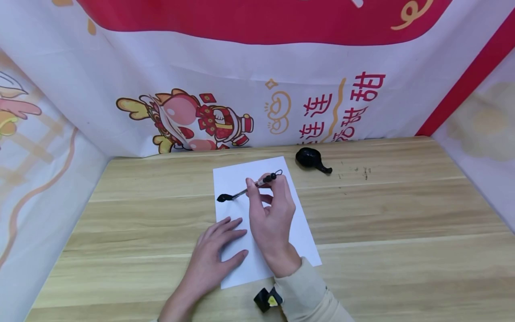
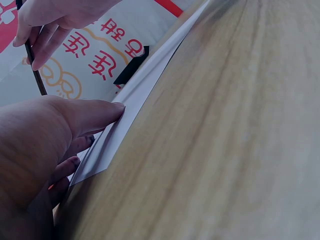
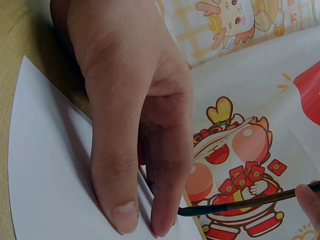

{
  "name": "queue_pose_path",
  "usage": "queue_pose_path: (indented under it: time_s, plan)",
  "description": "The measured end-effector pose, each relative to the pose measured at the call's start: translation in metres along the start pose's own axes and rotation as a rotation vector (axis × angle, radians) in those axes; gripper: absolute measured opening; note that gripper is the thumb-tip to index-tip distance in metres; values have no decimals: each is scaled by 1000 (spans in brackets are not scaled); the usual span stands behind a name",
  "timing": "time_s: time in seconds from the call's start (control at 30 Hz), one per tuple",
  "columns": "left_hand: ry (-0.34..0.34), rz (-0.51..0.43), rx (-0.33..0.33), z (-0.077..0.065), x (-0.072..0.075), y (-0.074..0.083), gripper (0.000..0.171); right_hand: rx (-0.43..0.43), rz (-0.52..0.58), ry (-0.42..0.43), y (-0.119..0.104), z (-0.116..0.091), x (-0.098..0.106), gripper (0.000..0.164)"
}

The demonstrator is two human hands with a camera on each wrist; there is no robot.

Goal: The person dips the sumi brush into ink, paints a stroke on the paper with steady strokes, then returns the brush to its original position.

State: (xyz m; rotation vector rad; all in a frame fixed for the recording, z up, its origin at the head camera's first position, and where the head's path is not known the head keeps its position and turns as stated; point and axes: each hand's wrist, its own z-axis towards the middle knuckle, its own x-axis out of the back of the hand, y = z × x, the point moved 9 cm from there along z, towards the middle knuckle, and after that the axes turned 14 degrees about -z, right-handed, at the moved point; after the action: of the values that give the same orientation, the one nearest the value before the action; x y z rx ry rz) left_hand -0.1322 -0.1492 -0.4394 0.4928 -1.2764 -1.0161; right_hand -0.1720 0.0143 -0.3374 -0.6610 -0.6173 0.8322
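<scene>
My right hand (image 1: 271, 212) pinches a slim writing brush (image 1: 261, 182) between thumb and fingers, above a white sheet of paper (image 1: 277, 264). The brush slants down to the left, and its tip end meets a black ink patch (image 1: 224, 197) near the sheet's left edge. My left hand (image 1: 213, 252) rests on the lower left of the sheet with its fingers spread. In the left wrist view its thumb (image 2: 107, 112) lies on the paper and some fingertips look dark-stained. Dark bristles (image 3: 202, 210) show beyond the left hand in the right wrist view.
A glossy black, spoon-shaped thing (image 1: 310, 158) lies on the wooden table (image 1: 402, 201) behind the sheet, to the right. Small dark marks (image 1: 365, 173) are beside it. A printed cloth (image 1: 257, 62) hangs along the back edge. A black wrist mount (image 1: 263, 299) sits by the right sleeve.
</scene>
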Motion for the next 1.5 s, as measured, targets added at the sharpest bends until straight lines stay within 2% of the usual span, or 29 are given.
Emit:
queue_pose_path:
  time_s: [0.33, 0.6, 0.9, 1.13, 1.5]
  plan:
    - [-4, -7, 18, 1, -1, -2, 43, 6, -25, 6, -1, 1, 2, 18]
    - [11, 2, -20, 0, 0, 1, 41, 7, -44, 27, 0, 2, 5, 17]
    - [-9, -11, 25, 0, -1, -3, 43, 9, -40, 56, 2, 5, 10, 17]
    - [0, -15, 10, 0, -1, -2, 43, 10, -23, 67, 4, 7, 14, 17]
    - [-12, -19, 47, 1, -2, -5, 43, -13, -22, 90, 9, 12, 21, 18]
